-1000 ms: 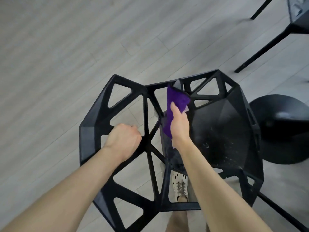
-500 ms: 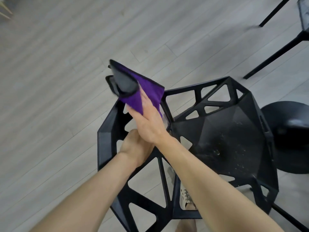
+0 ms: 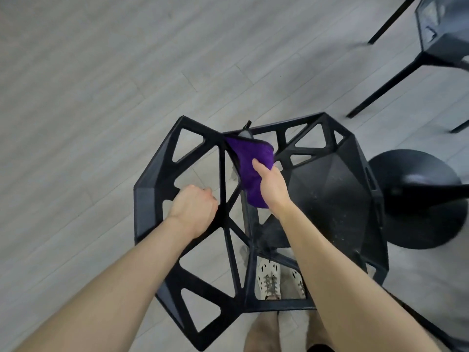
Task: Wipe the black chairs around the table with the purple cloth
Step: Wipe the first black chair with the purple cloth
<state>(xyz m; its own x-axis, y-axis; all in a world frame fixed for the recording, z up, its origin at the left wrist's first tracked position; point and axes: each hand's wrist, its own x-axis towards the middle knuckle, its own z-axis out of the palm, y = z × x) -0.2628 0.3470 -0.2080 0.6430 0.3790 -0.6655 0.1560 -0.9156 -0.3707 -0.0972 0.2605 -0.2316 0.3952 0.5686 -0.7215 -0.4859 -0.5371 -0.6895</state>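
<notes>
Wiping the chair's (image 3: pixel 330 199) open frame.
The left hand (image 3: pixel 193 209) clenches a strut, steadying; the right hand (image 3: pixel 272 185) clasps the cloth (image 3: pixel 250 168) against a middle strut beside the seat. Next, likely: slide along neighbouring bars.

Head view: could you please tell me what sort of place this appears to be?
Probably an indoor dining or café area: a black chair, a second chair beyond it, a round black pedestal base, likely a table's, and a grey plank floor.

Plank floor (image 3: pixel 88 72) bears black chair (image 3: pixel 330 199), round base (image 3: pixel 418 212).
</notes>
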